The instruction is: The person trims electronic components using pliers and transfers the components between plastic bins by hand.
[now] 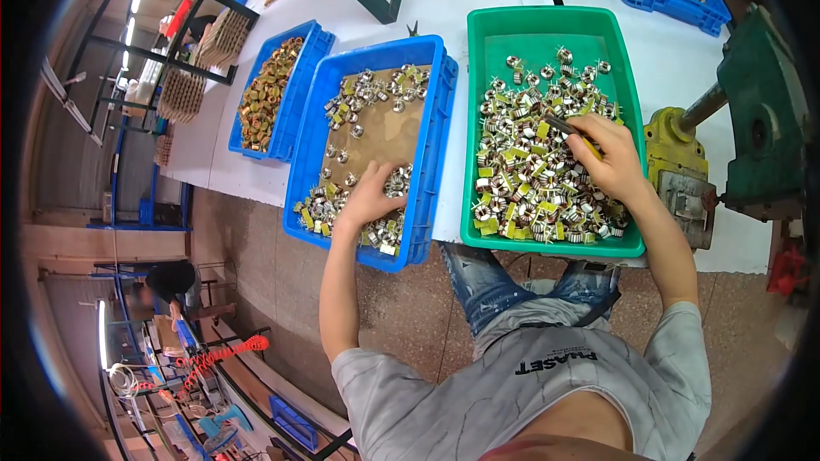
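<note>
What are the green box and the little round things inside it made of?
The green bin looks like smooth moulded plastic, slightly shiny. The small coils seem to be copper-coloured and silvery wire wound on rings, with yellow tape; their cores are too small to tell.

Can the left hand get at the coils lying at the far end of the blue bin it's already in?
Probably yes. The left hand rests on coils at the near end of the blue bin, and the far coils lie across bare cardboard floor, with nothing standing between and the bin open on top.
</note>
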Motion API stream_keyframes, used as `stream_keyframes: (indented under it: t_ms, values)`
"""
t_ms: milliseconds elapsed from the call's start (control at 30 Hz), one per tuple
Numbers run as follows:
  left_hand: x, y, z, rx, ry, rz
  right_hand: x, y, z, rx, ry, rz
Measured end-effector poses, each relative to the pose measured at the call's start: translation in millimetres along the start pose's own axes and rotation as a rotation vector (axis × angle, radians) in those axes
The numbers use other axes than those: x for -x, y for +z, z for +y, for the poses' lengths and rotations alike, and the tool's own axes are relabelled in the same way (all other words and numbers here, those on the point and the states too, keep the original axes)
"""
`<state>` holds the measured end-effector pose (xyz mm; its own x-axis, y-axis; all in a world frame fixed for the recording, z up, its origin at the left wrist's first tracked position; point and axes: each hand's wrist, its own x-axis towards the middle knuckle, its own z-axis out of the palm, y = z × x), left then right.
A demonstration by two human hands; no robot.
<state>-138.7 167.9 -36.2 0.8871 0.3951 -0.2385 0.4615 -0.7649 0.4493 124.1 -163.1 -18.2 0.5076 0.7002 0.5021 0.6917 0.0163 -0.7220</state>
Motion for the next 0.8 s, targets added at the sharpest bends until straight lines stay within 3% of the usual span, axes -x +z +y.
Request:
stream_keyframes:
  t_ms: [267, 433, 733, 800]
  values:
    - [-2, 9, 3, -0.067, -0.092, 0.039, 0, 1, -2, -0.012, 0.033, -0.020]
    - [-4, 13, -7, -0.032, -0.054, 0.071, -1, 0, 0, 0.007, 0.027, -0.004]
    - [3, 5, 22, 0.119, -0.176, 0.086, -2, 2, -4, -0.013, -0.022, -0.001]
    - [1, 9, 13, 0.082, -0.100, 0.101, -1, 2, -5, -0.013, -0.019, -0.004]
